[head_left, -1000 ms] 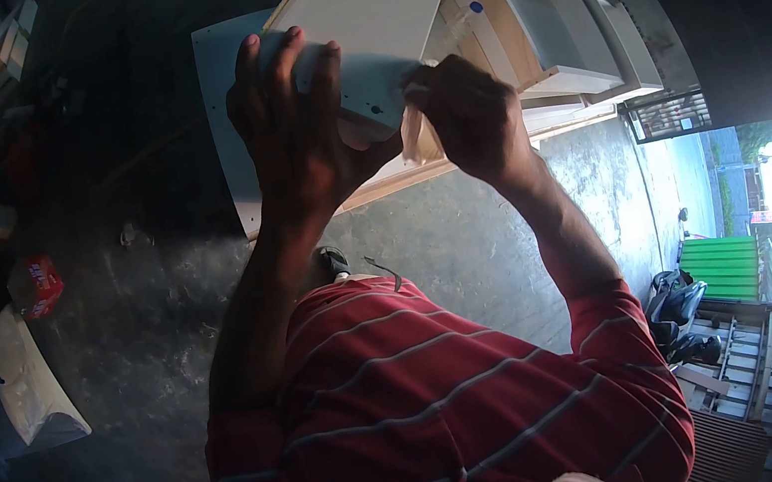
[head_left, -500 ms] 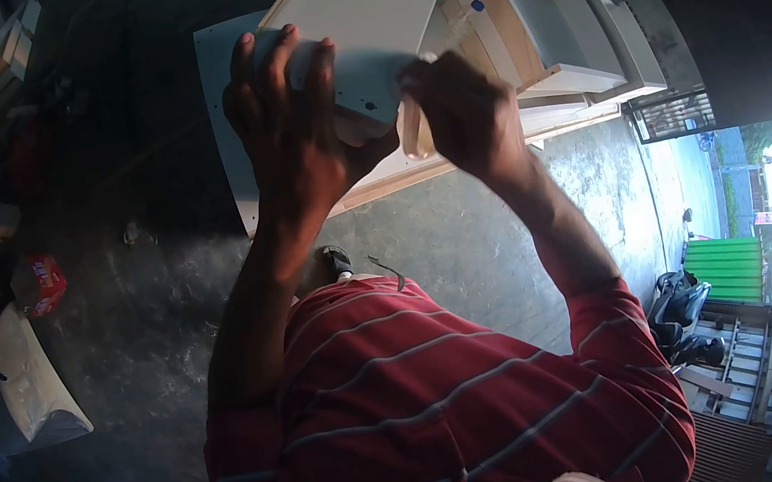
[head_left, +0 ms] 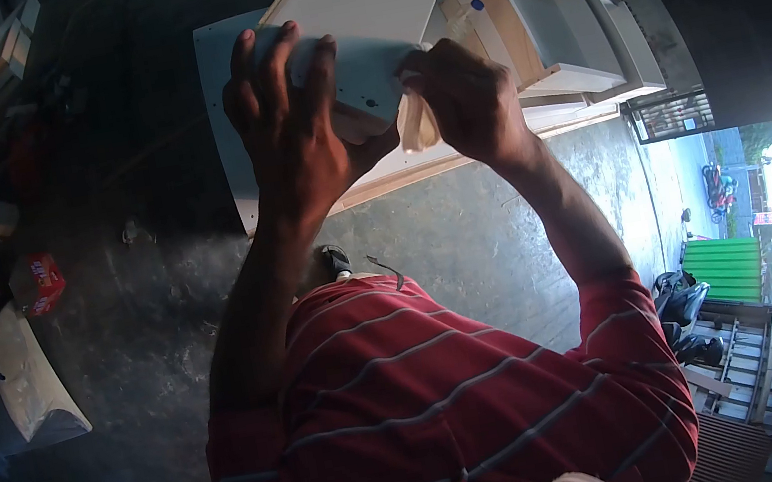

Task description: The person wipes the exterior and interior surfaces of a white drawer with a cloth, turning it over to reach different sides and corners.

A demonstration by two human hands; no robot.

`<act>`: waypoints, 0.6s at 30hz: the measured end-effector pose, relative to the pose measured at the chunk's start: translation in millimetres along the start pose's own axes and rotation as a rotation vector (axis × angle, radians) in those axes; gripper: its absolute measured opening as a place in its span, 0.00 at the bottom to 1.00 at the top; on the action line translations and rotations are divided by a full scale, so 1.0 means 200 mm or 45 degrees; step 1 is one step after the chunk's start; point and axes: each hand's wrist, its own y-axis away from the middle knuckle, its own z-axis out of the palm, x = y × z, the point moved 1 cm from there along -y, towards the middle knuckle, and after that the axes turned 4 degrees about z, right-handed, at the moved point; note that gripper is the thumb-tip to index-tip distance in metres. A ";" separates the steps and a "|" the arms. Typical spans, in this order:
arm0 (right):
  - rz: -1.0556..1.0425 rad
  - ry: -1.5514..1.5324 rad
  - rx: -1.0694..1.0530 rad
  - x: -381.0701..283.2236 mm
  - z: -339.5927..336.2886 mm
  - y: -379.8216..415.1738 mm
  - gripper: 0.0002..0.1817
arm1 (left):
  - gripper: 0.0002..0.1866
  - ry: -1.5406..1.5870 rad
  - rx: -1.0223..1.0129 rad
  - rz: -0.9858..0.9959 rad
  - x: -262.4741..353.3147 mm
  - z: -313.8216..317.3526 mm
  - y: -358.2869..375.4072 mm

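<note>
A white board piece [head_left: 368, 1] with bare wood edges, looking like a drawer or box, is in front of me at the top of the view. My left hand [head_left: 295, 144] lies against its near end with fingers stretched and spread, the thumb reaching toward the lower corner. Small dark holes show in the board beside that thumb. My right hand [head_left: 476, 106] is closed round a pale, folded, cloth-like piece [head_left: 418, 123], pressed at the board's right corner. What the piece is exactly, I cannot make out.
Another white drawer-like box [head_left: 563, 21] with wood edges stands to the right. A pale panel [head_left: 231, 124] lies under the work. On the floor at left are a red box [head_left: 39, 284] and a curved pale piece [head_left: 31, 388]. A green corrugated panel [head_left: 724, 268] stands far right.
My right hand has shifted slightly up and right with the pale piece. The left hand stays almost still. A motorcycle has come into view outside at right.
</note>
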 end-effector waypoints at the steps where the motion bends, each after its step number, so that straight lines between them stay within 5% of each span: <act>1: 0.002 0.001 -0.002 -0.03 0.00 0.03 0.09 | 0.47 -0.001 0.013 0.007 0.00 0.00 0.01; 9: -0.171 -0.107 0.090 -0.03 0.05 0.04 0.12 | 0.48 -0.023 -0.019 -0.001 0.00 -0.02 0.00; 18: 0.052 -0.210 0.041 -0.09 0.07 0.10 0.06 | 0.47 0.002 0.033 0.041 -0.01 -0.01 0.00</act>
